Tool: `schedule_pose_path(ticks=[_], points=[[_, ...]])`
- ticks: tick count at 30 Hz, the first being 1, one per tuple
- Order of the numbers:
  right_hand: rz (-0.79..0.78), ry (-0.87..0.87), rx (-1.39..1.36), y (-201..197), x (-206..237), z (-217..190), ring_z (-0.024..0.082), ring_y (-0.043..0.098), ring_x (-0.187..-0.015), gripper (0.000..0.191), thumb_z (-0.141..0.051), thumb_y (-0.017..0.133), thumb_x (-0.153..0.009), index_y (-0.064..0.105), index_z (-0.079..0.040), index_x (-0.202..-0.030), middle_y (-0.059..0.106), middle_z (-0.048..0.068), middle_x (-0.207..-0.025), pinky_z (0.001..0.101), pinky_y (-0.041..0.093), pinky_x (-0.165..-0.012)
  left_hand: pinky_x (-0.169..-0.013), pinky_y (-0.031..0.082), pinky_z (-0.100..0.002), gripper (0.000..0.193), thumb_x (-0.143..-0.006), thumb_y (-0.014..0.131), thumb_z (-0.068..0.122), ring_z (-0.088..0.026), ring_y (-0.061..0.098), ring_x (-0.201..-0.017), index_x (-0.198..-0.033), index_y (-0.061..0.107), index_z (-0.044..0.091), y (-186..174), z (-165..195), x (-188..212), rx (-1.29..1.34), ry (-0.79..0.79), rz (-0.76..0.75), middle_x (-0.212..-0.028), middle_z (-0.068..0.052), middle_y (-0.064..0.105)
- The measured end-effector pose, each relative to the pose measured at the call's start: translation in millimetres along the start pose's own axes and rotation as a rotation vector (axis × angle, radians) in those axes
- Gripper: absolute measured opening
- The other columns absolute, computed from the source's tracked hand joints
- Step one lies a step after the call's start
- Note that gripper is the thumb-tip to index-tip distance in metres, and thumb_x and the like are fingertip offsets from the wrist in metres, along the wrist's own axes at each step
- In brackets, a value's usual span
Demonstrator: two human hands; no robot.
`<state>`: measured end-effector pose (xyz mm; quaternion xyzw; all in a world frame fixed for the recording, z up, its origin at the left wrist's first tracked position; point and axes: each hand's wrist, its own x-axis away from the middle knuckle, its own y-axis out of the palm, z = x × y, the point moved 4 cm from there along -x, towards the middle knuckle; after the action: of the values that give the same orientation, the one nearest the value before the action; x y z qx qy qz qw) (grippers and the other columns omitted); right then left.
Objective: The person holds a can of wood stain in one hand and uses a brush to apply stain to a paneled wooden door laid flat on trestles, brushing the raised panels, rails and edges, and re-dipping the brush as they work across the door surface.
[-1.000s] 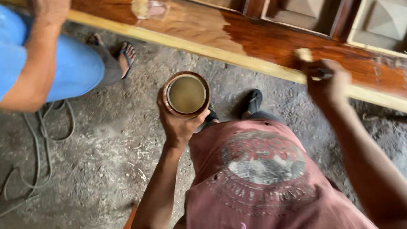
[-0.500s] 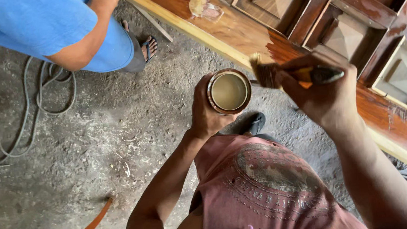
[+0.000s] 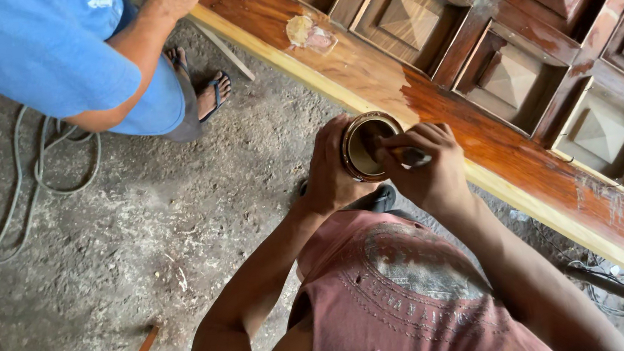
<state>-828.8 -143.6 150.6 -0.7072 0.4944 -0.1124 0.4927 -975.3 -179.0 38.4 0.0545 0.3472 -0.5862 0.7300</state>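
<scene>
Brush into the varnish tin, right beside the paneled door.

L hand wrapped shut round the side of the small open tin, held w/ its mouth up just above the door's edge. R hand is fisted tight on a brush handle, bristles down inside the tin, can't see them. Carved wooden door lies flat, part glossy w/ fresh coat, part bare. Second person in blue shirt stands near, cable on the concrete floor. Risk, as I judge it: overloaded brush drips on the floor or wet finish; tin tips if grip slackens.
</scene>
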Motion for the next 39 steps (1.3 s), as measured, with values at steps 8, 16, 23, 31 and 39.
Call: schedule_pose_path(ticks=[8,16,23,31,39], points=[[0.218,0.731,-0.51,-53,64,74,0.009,0.071,-0.083,0.019,-0.016,0.082,-0.091,0.075,0.0,-0.099,0.079,0.006,-0.092,0.0255,0.058,-0.076,-0.117,0.045,-0.049,0.113,-0.065,0.102,0.026,-0.04,0.053,-0.133,-0.15,0.031,0.001,39,0,-10,0.104,-0.063,-0.063,-0.141,-0.024,0.049],[0.376,0.807,-0.782,-77,118,165,0.015,0.072,-0.082,0.028,-0.021,0.084,-0.089,0.072,0.003,-0.1,0.076,0.01,-0.09,0.0282,0.059,-0.078,-0.114,0.047,-0.05,0.121,-0.059,0.103,0.027,-0.041,0.052,-0.134,-0.151,0.029,-0.002,107,10,-27,-0.005,-0.092,-0.151,-0.142,-0.025,0.048],[0.646,0.77,-1.135,-93,171,255,0.019,0.07,-0.083,0.017,-0.005,0.081,-0.086,0.071,0.003,-0.097,0.073,0.011,-0.091,0.0306,0.059,-0.081,-0.112,0.05,-0.046,0.118,-0.064,0.102,0.029,-0.037,0.058,-0.129,-0.15,0.028,0.0,169,28,-58,0.003,-0.045,-0.186,-0.141,-0.022,0.051],[0.96,0.837,-1.357,-133,196,290,0.018,0.07,-0.083,0.011,-0.009,0.071,-0.095,0.067,-0.001,-0.102,0.072,0.01,-0.095,0.0317,0.059,-0.075,-0.109,0.051,-0.045,0.108,-0.064,0.1,0.024,-0.032,0.059,-0.127,-0.147,0.035,-0.001,217,39,-94,0.188,-0.133,-0.289,-0.137,-0.02,0.055],[1.309,0.868,-1.281,-146,214,256,0.02,0.072,-0.082,0.019,-0.016,0.072,-0.094,0.065,-0.003,-0.106,0.071,0.008,-0.093,0.0356,0.062,-0.077,-0.106,0.057,-0.039,0.091,-0.077,0.095,0.025,-0.029,0.068,-0.117,-0.146,0.041,0.001,267,66,-120,0.433,0.047,-0.573,-0.135,-0.016,0.064]])
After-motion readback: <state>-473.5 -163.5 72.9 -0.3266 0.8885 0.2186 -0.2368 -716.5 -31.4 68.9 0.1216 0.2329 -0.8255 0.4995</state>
